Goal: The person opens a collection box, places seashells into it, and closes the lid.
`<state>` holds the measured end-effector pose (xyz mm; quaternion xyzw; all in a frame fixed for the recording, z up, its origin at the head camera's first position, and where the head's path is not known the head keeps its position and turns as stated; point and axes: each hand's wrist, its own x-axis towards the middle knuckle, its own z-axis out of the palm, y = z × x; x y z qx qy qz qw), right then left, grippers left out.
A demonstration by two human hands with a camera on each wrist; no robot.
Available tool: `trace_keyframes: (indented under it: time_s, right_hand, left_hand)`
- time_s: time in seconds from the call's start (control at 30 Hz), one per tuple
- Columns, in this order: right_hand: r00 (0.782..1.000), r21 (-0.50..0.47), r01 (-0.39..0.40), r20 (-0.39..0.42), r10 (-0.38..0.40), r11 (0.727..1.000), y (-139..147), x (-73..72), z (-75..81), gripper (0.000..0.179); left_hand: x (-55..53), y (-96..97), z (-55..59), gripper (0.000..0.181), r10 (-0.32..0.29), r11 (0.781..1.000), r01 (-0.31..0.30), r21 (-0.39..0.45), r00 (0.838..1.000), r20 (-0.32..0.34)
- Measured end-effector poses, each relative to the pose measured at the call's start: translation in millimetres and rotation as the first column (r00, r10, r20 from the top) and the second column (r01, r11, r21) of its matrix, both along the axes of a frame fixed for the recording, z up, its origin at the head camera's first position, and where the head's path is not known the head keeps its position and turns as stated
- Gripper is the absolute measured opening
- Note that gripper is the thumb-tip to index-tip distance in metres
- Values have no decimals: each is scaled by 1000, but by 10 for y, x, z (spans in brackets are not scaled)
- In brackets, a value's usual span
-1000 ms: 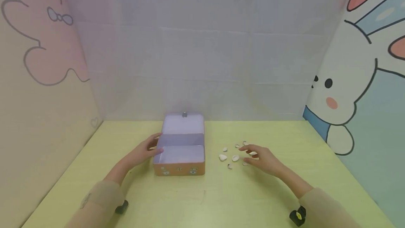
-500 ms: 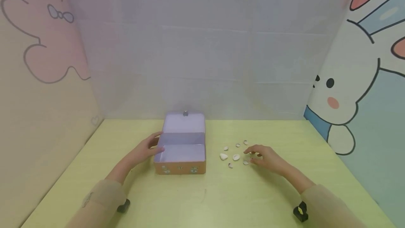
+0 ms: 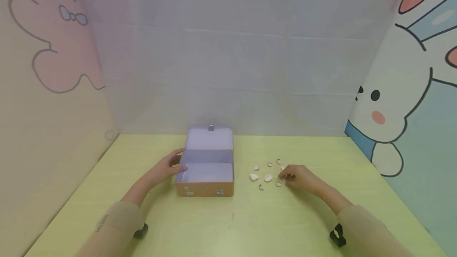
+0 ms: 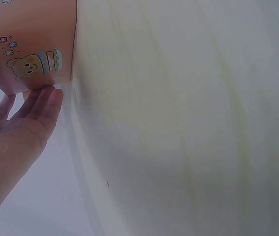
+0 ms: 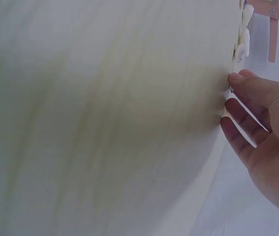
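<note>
An orange tin box (image 3: 204,189) with a lilac inside stands with its lid (image 3: 210,139) tipped back. My left hand (image 3: 163,170) grips the box's left wall, its thumb over the rim. In the left wrist view, its fingers lie against the box side (image 4: 36,42), which bears a printed bear. Right of the box, several small white seashells lie spread on the table, among them a pointed shell (image 3: 254,177) and a rounder shell (image 3: 268,178). Low at the right edge of this group, my right hand (image 3: 303,179) pinches a shell between thumb and fingertips, which mostly hide it.
The pale yellow table (image 3: 228,225) ends at a white back sheet (image 3: 228,70). Side panels with a pink cartoon figure (image 3: 68,50) and a white rabbit (image 3: 385,90) flank it. Black wrist mounts (image 3: 337,236) hang below both sleeves.
My right hand has drawn slightly back to the right, lowered, and brought thumb and fingers together at a shell. The left hand keeps its hold on the box.
</note>
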<state>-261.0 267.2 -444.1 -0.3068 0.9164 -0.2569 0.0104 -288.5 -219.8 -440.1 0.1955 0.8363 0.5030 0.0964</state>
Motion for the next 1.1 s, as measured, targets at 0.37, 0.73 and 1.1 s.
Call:
trace_keyframes:
  time_s: [0.37,0.73,1.1]
  right_hand:
    - [998,14,-39,-47,40,999,10,-6,-19,18]
    - [996,31,-31,-82,34,999,13,-7,-15,13]
    - [1000,-18,-11,-22,11,1000,-52,19,143,13]
  left_hand:
    - [4,0,3,76,13,1000,-13,-6,1000,19]
    - [31,12,37,77,14,1000,-14,7,1000,19]
    - [13,0,20,78,14,1000,-14,-9,1000,14]
